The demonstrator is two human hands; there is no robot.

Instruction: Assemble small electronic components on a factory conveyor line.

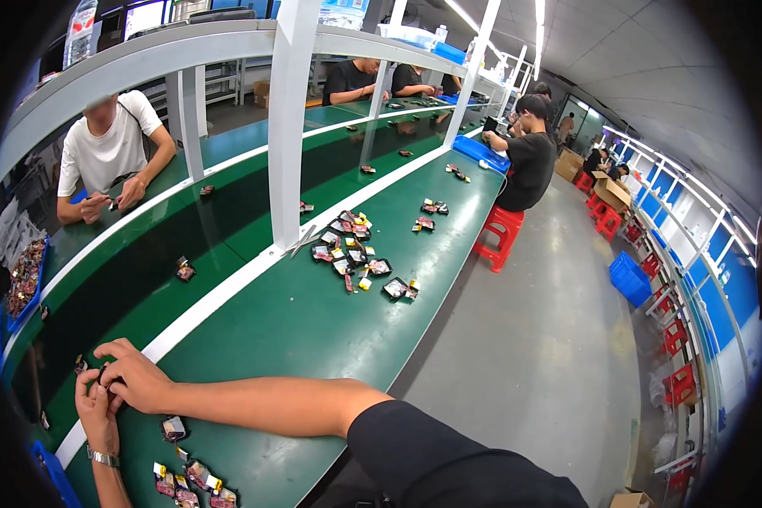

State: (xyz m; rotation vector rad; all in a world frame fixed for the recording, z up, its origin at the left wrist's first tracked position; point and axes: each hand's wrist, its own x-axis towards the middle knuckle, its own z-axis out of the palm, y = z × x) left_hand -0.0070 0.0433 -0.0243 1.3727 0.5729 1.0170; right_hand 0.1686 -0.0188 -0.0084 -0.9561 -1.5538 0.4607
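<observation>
Over the near left of the green bench, my left hand and my right hand meet with bent fingers around a small dark part. Most of that part is hidden by the fingers, so its exact kind cannot be made out. A metal-band watch is on my left wrist. Just below my right hand lies a small black piece with a pale face. Closer to me is a loose group of similar black pieces with reddish bits and yellow-white tabs.
A larger heap of such pieces lies mid-bench beside a white upright post. A dark green conveyor carries scattered pieces. Across it sits a person in white; a person in black sits on a red stool farther along.
</observation>
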